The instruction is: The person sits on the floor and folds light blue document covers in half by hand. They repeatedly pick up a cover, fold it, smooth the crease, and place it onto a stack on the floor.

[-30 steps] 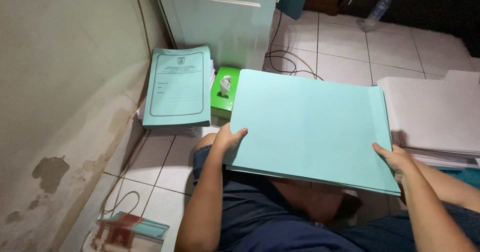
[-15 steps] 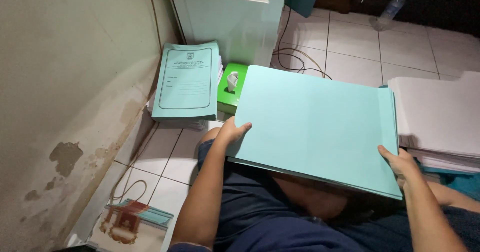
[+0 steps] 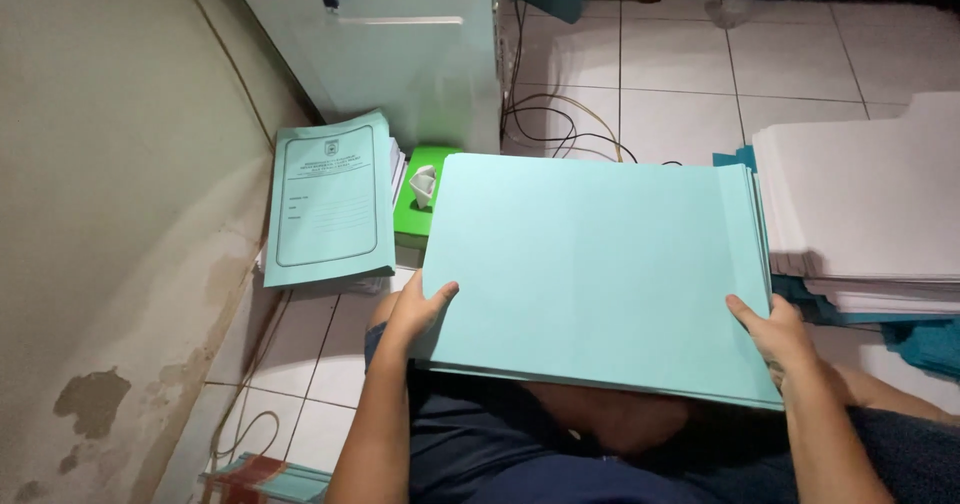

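Folders between both hands' grip

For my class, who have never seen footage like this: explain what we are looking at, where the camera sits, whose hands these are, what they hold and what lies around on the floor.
There is no machine here. The one picture comes from a camera worn on a person's head, looking down at their own hands and lap. The person sits on a white tiled floor. The left hand and right hand grip the near corners of a stack of plain light-teal folders, thumbs on top. To the left, a printed teal folder lies on a pile beside the wall. Next to it is a green tissue box, and behind it a white appliance with cables. On the right lies a stack of white sheets.
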